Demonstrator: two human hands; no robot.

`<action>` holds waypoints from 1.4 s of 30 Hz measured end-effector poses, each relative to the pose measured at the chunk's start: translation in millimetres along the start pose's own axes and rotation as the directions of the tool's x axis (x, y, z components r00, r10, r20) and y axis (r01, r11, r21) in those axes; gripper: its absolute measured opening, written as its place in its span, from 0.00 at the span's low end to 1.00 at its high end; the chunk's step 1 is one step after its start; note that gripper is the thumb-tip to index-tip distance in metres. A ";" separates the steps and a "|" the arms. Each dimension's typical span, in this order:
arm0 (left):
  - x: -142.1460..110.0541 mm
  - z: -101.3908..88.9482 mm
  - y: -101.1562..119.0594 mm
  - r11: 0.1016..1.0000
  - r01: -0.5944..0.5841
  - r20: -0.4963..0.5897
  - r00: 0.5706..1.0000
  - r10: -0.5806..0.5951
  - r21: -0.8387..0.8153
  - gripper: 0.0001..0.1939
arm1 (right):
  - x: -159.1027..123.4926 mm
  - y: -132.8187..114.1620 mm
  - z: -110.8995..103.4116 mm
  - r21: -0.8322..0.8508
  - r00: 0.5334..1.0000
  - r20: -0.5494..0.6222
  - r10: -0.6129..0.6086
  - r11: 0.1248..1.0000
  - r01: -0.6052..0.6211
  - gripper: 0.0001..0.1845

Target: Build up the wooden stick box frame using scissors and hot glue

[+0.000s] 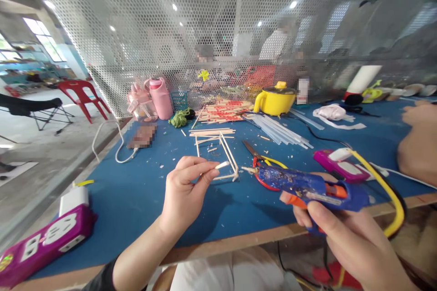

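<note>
My left hand (pixel 186 186) is closed in a pinch on a short pale stick (pixel 223 164), whose whitish end sticks out to the right. My right hand (pixel 351 232) grips a blue hot glue gun (pixel 293 182) with an orange trigger. Its nozzle points left, a small gap away from the stick's end. Behind my left fingers a frame of thin wooden sticks (pixel 228 154) lies on the blue tabletop (pixel 136 204), partly hidden by that hand. Scissors (pixel 251 149) with red and yellow handles rest just behind the glue gun, which covers part of them.
Loose wooden sticks (pixel 221 112), clear glue sticks (pixel 278 129) and a yellow pot (pixel 276 101) stand toward the back. Purple power strips (pixel 48 241) lie on both sides. A yellow cable (pixel 378 177) loops at right, near another person's arm (pixel 418 145). A perforated screen (pixel 153 32) borders the table.
</note>
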State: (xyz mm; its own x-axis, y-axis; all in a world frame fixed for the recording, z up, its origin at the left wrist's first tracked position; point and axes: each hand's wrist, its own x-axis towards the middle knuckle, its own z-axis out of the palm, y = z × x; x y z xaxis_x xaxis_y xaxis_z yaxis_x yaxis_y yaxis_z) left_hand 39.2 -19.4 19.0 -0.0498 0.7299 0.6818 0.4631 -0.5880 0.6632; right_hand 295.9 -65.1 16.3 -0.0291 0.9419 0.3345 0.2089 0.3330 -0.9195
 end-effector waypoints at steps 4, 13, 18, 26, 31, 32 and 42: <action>32.7 8.8 15.2 0.910 0.301 0.025 0.951 -0.307 -0.286 0.10 | 11.3 -10.5 15.5 0.254 0.999 -0.024 -0.036 0.966 0.041 0.12; 61.6 28.1 -1.4 0.627 0.528 0.210 0.834 -0.510 -0.573 0.18 | 23.3 0.3 36.0 0.296 0.990 -0.138 -0.020 0.953 0.060 0.13; 55.4 25.3 -2.3 0.417 0.621 0.310 0.736 -0.602 -0.663 0.20 | 17.5 4.2 42.1 0.256 0.989 -0.134 0.060 0.966 -0.024 0.16; 51.0 17.7 -4.4 0.880 0.409 0.038 0.910 -0.413 -0.241 0.12 | 12.4 10.3 32.3 0.223 0.994 -0.106 0.022 0.975 0.002 0.14; 49.7 12.4 -7.3 0.976 0.210 -0.102 0.974 -0.204 0.053 0.08 | 6.6 15.0 30.2 0.222 0.989 -0.125 0.077 0.974 -0.048 0.16; 49.8 12.6 -6.7 0.970 0.244 -0.086 0.966 -0.243 0.003 0.09 | 5.5 16.1 30.7 0.213 0.990 -0.117 0.081 0.976 -0.055 0.16; 49.8 19.1 -3.5 0.621 0.576 0.151 0.786 -0.600 -0.532 0.15 | 3.7 17.7 38.1 0.232 0.994 -0.063 0.085 0.970 -0.068 0.15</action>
State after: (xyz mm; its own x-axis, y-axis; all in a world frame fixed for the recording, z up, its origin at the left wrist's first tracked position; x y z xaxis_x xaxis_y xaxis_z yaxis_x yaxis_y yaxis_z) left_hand 52.0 25.8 44.7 -0.1834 0.9788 0.0913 -0.2116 -0.1300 0.9687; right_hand 262.2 -54.1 -6.6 0.0507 0.9621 0.2680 -0.0225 0.2694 -0.9628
